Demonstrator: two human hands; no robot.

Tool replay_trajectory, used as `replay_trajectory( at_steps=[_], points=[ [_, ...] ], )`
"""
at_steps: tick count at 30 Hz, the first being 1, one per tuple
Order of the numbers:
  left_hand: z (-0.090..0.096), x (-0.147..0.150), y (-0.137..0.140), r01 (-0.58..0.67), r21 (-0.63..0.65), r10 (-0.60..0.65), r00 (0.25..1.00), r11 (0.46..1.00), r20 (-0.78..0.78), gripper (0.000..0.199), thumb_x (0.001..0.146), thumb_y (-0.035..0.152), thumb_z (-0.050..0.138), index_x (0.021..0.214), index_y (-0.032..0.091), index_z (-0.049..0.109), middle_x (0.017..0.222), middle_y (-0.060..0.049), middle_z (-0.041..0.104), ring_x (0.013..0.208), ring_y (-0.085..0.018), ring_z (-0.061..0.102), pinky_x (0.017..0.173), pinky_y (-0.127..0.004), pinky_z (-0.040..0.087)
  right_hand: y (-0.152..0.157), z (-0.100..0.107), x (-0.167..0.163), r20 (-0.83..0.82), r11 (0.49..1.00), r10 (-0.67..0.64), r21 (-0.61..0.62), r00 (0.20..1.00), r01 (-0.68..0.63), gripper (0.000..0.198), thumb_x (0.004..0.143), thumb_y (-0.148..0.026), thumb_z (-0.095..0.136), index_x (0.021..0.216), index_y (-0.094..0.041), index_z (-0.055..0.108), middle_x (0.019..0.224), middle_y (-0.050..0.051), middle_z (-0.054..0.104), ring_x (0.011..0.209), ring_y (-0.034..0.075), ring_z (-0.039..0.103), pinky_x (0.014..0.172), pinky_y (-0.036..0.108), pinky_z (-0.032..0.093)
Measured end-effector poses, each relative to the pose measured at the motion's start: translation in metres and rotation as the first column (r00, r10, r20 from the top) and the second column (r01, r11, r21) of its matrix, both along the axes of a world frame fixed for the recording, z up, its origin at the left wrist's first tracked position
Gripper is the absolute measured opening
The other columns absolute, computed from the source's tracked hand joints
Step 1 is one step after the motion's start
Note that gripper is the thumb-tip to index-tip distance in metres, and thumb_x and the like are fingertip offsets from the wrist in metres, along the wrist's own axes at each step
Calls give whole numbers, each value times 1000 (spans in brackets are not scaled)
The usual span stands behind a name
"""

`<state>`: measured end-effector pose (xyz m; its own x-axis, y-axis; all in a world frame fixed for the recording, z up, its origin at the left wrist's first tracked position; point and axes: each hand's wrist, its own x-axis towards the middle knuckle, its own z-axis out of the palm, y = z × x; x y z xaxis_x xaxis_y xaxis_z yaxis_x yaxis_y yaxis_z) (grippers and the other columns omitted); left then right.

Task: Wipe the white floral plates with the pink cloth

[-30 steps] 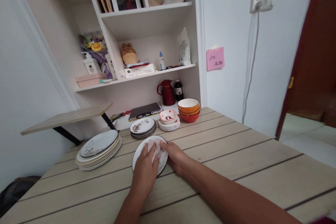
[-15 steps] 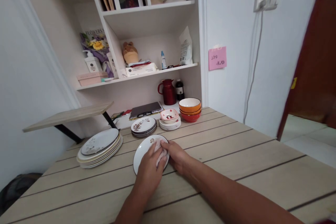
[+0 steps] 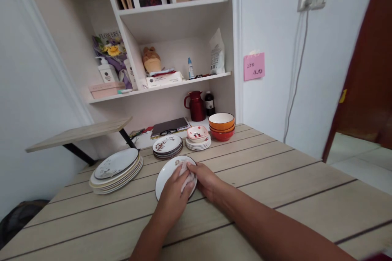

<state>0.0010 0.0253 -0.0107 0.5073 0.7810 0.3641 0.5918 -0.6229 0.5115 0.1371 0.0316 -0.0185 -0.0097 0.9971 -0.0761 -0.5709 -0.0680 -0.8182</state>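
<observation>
A white plate with a dark rim and a small printed pattern is tilted above the table. My right hand grips its right edge, thumb on top and fingers hidden beneath. My left hand presses a crumpled whitish cloth or tissue onto the plate's face, fingers curled over it. Behind the plate is a stack of small patterned plates. To the left stands a stack of larger plates.
Small white dishes carry a red-patterned bowl; orange and red bowls stand stacked beside them. Behind are a dark laptop, a red jug and a dark bottle. A raised wooden stand is at left.
Both hands and the plate stay in nearly the same place. My left hand has shifted slightly on the plate's face, and the camera view has tilted a little.
</observation>
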Motion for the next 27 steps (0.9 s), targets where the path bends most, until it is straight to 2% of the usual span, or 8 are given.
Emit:
replay_trajectory(
  at_steps=[6,11,21,27],
  points=[
    [0,-1,1,0,-16,0,1000,1000,-21,47,90,37,47,135,25,52,151,-5,38,138,-25,36,114,-42,29,0,3,-1,12,998,-19,-56,1000,19,18,84,-25,58,97,-13,65,86,8,73,75,16,66,75,30,51],
    [-1,-1,2,15,-10,-15,1000,1000,-24,47,90,38,46,136,26,51,150,-5,39,139,-24,35,114,-42,29,-1,4,-1,13,998,-27,-54,1000,28,16,83,-26,59,91,-13,64,76,5,71,67,16,65,73,30,51],
    [-5,-4,11,-84,22,85,995,996,-56,49,88,35,48,136,26,50,153,-5,33,138,-24,36,113,-40,30,-1,0,0,26,1000,-9,-29,1000,10,17,80,-23,61,94,-15,66,82,6,73,72,17,66,73,30,50],
    [-12,-7,20,-104,66,107,993,992,-43,48,88,34,48,134,22,53,148,-8,42,136,-24,38,113,-41,30,-3,2,-1,35,999,-7,-47,999,8,18,81,-21,59,96,-14,66,80,7,74,70,18,67,70,30,50]
  ],
)
